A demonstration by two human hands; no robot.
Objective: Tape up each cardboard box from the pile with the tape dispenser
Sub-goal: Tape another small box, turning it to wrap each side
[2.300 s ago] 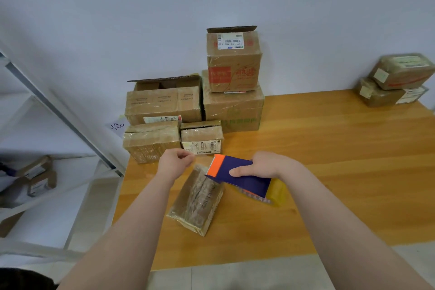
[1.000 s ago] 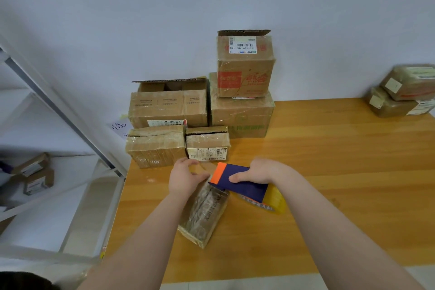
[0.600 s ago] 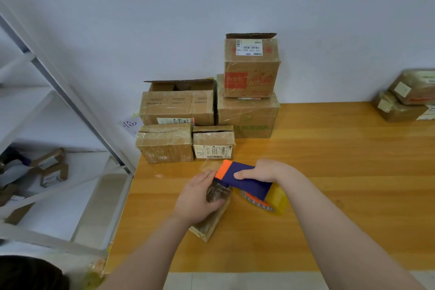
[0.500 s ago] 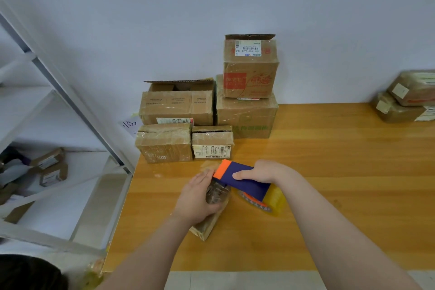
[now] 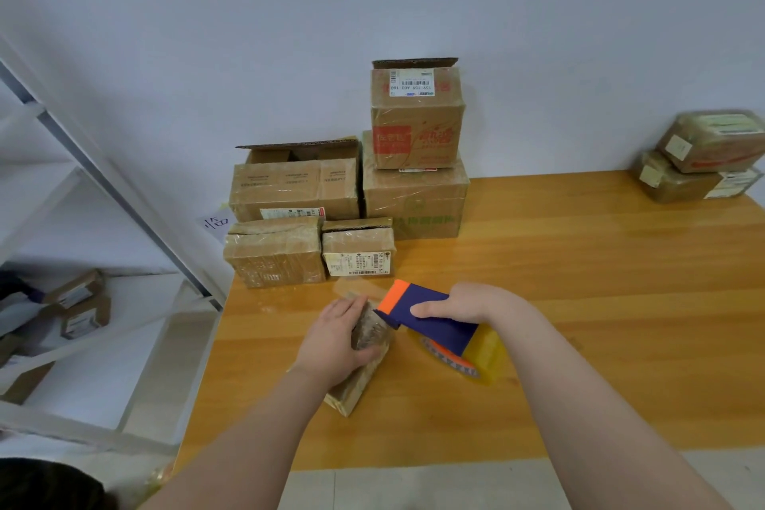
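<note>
Pinning small box (image 5: 364, 360) flat, left hand (image 5: 331, 340) clamped over top; right hand (image 5: 459, 304) wrapped round tape dispenser (image 5: 430, 321). We judge box light, tape-slick; hold by edges.

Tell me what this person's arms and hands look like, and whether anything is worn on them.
The left forearm and right forearm are bare right down to the bottom edge of the picture, so no sleeves show. The left hand and right hand wear no gloves. No watch, bracelet or ring is visible on the wrists or on the fingers that show.
</note>
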